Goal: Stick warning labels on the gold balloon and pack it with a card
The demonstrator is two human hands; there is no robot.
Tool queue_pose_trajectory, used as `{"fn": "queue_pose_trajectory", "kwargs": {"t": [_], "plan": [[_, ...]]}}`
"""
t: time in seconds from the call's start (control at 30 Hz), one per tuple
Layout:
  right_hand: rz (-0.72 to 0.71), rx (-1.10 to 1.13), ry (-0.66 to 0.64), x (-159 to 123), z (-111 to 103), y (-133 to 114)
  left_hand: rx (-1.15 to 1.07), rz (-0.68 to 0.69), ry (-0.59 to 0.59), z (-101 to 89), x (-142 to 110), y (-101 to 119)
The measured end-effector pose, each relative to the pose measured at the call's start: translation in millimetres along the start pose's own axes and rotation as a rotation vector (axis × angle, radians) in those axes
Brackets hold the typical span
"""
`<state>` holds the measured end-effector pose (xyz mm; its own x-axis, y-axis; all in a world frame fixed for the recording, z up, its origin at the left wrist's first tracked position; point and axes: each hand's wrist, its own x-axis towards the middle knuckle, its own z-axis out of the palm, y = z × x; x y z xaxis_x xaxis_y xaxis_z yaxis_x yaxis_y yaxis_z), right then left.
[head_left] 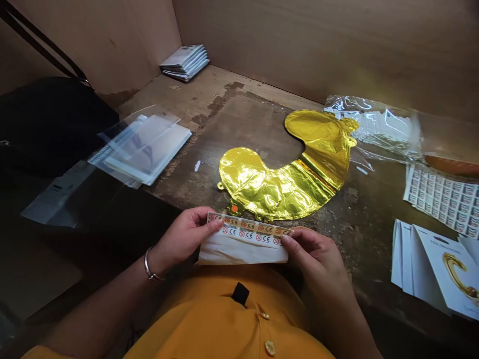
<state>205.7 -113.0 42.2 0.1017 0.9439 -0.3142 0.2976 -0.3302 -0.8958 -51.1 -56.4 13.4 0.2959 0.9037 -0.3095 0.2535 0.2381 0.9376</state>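
Between my two hands is a white sticker sheet (243,249), with rows of small CE and warning stickers along its top edge. My left hand (187,237) pinches its left end between thumb and fingers. The right end is pinched by my right hand (316,252). Just beyond the sheet, a flat gold foil balloon (284,187) shaped like a letter C lies on the table, creased across its middle. A small orange dot shows on a tab at its near edge.
Clear plastic sleeves (149,149) lie at the left, near a black bag (56,124). A stack of packets (185,62) sits in the back corner. At right are a plastic bag of white pieces (385,127), printed label sheets (441,197) and balloon cards (441,264). Wooden walls rise behind.
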Motion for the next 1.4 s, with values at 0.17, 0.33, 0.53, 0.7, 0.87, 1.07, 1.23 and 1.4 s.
{"fn": "queue_pose_trajectory", "kwargs": {"t": [0.17,0.33,0.53,0.7,0.87,1.07,1.23,1.4], "plan": [[-0.028,0.014,-0.01,-1,8,-1,0.639,0.553,0.429,8.2,-7,20],[-0.113,-0.049,-0.098,-1,17,-3,0.834,0.718,-0.053,29.1,-2,44],[-0.205,-0.139,-0.146,0,17,0,0.608,0.303,-0.393,28.2,12,58],[-0.267,-0.256,-0.13,2,11,-3,0.287,0.079,-0.477,27.1,17,54],[-0.271,-0.335,-0.107,4,8,-3,0.147,-0.049,-0.497,27.1,20,45],[-0.766,-0.682,0.122,13,5,-14,0.145,-0.076,-0.483,26.7,18,44],[-0.79,-0.731,0.011,20,8,-22,0.148,-0.072,-0.474,26.2,20,44],[-0.85,-0.745,0.02,22,11,-21,0.173,-0.056,-0.476,24.1,22,42]]}}
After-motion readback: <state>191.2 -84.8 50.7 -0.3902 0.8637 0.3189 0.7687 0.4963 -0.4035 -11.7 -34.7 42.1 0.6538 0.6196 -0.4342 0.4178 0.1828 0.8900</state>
